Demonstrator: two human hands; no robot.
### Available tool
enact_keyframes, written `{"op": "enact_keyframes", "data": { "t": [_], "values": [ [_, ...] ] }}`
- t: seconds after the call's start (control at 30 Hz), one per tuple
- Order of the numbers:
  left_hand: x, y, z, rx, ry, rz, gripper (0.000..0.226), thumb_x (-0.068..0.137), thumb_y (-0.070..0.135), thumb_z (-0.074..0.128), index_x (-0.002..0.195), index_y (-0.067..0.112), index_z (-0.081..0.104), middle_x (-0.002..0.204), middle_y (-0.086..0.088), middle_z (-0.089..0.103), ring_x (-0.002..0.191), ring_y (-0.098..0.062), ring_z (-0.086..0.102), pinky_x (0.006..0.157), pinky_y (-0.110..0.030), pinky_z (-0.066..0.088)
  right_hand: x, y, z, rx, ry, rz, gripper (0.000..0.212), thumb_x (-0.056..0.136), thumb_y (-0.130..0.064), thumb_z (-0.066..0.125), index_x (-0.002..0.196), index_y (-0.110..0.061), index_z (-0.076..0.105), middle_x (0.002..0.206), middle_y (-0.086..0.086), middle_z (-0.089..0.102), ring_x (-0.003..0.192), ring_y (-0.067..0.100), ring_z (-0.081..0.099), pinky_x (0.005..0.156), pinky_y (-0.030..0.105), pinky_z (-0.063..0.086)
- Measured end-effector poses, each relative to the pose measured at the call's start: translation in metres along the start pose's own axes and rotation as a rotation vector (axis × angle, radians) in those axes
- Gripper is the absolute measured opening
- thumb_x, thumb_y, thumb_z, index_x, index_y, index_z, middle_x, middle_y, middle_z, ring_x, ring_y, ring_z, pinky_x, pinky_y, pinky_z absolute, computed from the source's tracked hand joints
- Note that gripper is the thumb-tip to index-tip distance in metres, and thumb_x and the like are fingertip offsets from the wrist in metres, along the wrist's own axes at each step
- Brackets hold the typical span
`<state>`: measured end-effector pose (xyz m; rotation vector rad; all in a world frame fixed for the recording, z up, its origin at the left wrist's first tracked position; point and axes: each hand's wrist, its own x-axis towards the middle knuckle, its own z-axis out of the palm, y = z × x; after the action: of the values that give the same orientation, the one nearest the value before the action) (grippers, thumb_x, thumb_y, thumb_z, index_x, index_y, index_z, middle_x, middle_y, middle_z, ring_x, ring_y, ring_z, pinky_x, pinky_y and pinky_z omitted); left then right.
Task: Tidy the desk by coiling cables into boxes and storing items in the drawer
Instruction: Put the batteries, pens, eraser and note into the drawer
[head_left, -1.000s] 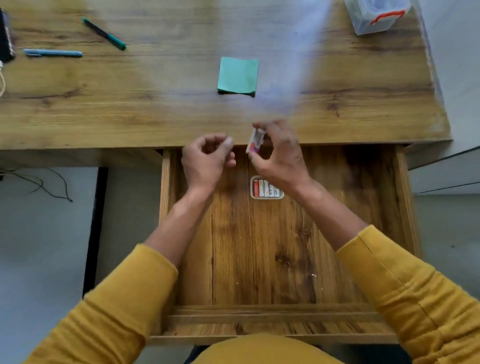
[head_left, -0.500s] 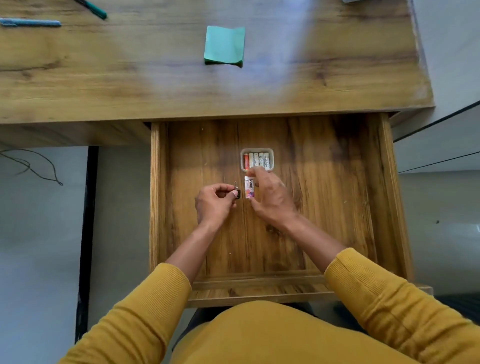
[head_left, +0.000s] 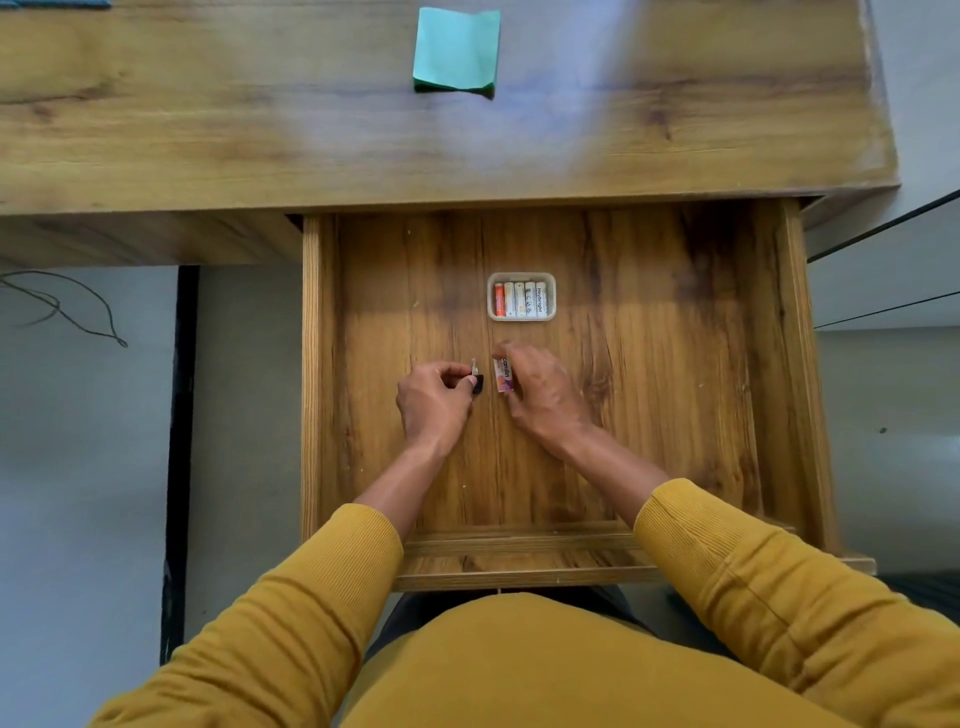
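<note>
Left hand (head_left: 434, 402) pinches small black and silver clip (head_left: 476, 375), right hand (head_left: 545, 395) just beside it holds small white box (head_left: 503, 375), both in open wooden drawer (head_left: 675, 415)

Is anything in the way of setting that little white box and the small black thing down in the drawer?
Nothing visible. The right hand holds the white box and the left hand pinches the small black item over bare drawer floor; the battery tray sits apart, farther back.

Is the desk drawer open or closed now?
Open. The drawer is pulled out from under the desk, its wooden floor fully visible.
</note>
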<state>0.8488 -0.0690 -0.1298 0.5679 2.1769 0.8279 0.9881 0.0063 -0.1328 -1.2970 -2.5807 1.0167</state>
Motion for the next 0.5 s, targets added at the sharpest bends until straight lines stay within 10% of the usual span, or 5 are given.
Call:
{"op": "enact_keyframes", "data": {
  "t": [0.17,0.5],
  "values": [
    [-0.001,0.000,-0.003,0.014,0.020,0.024,0.012,0.093,0.014,0.080,0.103,0.021,0.082,0.089,0.007,0.078,0.081,-0.012,0.077,0.081,-0.039,0.067,-0.003,-0.003,-0.004,-0.035,0.016,-0.022,0.051,0.091,-0.005,0.077,0.139,-0.009,0.059,0.147,0.009,0.058,0.133,0.031,0.057,0.114,0.041,0.046],
    [0.027,0.077,-0.040,0.069,0.156,0.469,0.015,0.101,0.026,0.071,0.112,0.021,0.079,0.104,0.006,0.077,0.094,-0.006,0.072,0.082,-0.028,0.064,0.055,-0.040,-0.070,0.048,0.359,-0.155,0.021,0.095,-0.013,0.071,0.116,-0.009,0.074,0.108,0.005,0.076,0.097,0.017,0.071,0.084,0.024,0.056]
  ]
}}
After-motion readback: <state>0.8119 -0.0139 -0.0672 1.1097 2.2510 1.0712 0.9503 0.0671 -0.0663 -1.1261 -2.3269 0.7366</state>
